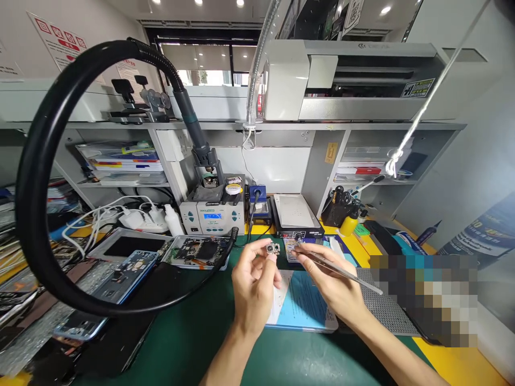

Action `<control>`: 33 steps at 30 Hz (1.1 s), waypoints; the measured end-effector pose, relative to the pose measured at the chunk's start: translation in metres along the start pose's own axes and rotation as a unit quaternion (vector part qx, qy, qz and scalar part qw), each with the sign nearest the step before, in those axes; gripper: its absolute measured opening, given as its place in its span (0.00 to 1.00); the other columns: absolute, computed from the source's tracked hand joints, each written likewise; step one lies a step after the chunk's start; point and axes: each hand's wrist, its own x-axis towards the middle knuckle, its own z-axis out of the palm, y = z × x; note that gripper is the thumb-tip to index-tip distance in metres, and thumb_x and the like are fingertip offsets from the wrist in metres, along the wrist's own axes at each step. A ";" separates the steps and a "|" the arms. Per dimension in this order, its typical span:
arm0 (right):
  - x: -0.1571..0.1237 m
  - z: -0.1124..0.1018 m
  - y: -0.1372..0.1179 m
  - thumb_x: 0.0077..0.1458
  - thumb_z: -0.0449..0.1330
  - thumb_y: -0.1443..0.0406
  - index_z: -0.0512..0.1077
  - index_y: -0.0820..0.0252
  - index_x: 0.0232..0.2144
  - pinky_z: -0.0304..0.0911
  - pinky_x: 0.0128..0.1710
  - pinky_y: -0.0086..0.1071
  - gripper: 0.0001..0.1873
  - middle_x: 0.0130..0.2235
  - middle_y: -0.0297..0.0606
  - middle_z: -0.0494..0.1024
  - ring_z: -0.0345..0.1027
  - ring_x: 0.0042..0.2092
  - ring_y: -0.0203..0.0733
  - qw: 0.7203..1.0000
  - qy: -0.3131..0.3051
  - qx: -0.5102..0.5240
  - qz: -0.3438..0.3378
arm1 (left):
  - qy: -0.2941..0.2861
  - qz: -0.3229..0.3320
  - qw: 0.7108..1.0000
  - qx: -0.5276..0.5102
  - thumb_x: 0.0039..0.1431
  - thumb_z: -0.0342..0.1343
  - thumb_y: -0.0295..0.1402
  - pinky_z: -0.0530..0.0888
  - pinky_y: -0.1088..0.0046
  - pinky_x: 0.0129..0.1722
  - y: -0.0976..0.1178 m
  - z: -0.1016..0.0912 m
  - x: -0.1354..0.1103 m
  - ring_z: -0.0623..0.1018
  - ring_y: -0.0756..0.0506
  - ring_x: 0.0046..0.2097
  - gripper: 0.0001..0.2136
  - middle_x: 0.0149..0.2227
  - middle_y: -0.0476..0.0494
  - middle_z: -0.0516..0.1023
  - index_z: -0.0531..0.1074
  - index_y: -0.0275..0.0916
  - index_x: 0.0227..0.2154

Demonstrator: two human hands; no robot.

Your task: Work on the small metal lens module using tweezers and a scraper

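Observation:
My left hand (255, 284) is raised above the green mat, its fingertips pinched on a small camera module (273, 248). My right hand (332, 284) grips metal tweezers (341, 272), whose tips point left toward the module. Under both hands lies a light-blue phone (306, 308) flat on the mat, with a white sheet beside it.
An opened phone with bare boards (197, 252) and a blue phone frame (124, 276) lie left. A thick black hose (40, 177) loops from the rework station (212, 214). A heating plate (295, 214), tool holder (340, 209) and grey mesh pad (386, 305) stand to the right.

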 end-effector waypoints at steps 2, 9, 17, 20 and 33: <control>0.002 0.000 0.002 0.67 0.65 0.59 0.77 0.59 0.49 0.75 0.50 0.49 0.12 0.48 0.40 0.82 0.79 0.48 0.47 1.000 0.009 0.002 0.003 | 0.008 0.005 1.000 0.007 0.63 0.61 0.35 0.74 0.77 0.23 0.005 -0.003 0.003 0.73 0.54 0.23 0.11 0.31 0.53 0.73 0.74 0.39 0.46; 0.001 0.003 0.005 0.67 0.65 0.58 0.76 0.59 0.49 0.75 0.51 0.49 0.13 0.50 0.40 0.82 0.79 0.49 0.48 1.000 0.023 0.015 0.005 | -0.038 0.041 0.998 0.004 0.62 0.61 0.32 0.74 0.76 0.23 0.052 0.001 0.009 0.74 0.52 0.23 0.10 0.29 0.52 0.74 0.77 0.39 0.45; 0.000 0.006 0.009 0.67 0.64 0.58 0.76 0.58 0.50 0.75 0.52 0.50 0.14 0.51 0.41 0.81 0.79 0.49 0.48 0.999 0.027 0.023 0.000 | -0.140 0.181 0.973 0.026 0.60 0.58 0.27 0.75 0.76 0.22 0.125 0.026 0.038 0.75 0.52 0.22 0.09 0.30 0.53 0.73 0.79 0.39 0.42; 0.000 0.008 0.012 0.68 0.63 0.58 0.76 0.58 0.51 0.76 0.51 0.49 0.14 0.51 0.41 0.81 0.79 0.49 0.48 0.999 0.029 0.014 -0.011 | -0.194 0.190 0.961 0.056 0.62 0.60 0.28 0.76 0.75 0.23 0.144 0.027 0.045 0.76 0.52 0.22 0.09 0.30 0.51 0.75 0.79 0.39 0.45; 0.004 0.005 0.012 0.61 0.67 0.57 0.81 0.31 0.50 0.86 0.37 0.46 0.15 0.43 0.34 0.89 0.85 0.41 0.59 0.975 0.138 -0.101 -0.142 | -0.245 0.146 0.941 0.181 0.68 0.59 0.40 0.78 0.76 0.28 0.144 -0.002 0.083 0.77 0.50 0.30 0.12 0.35 0.48 0.77 0.76 0.45 0.50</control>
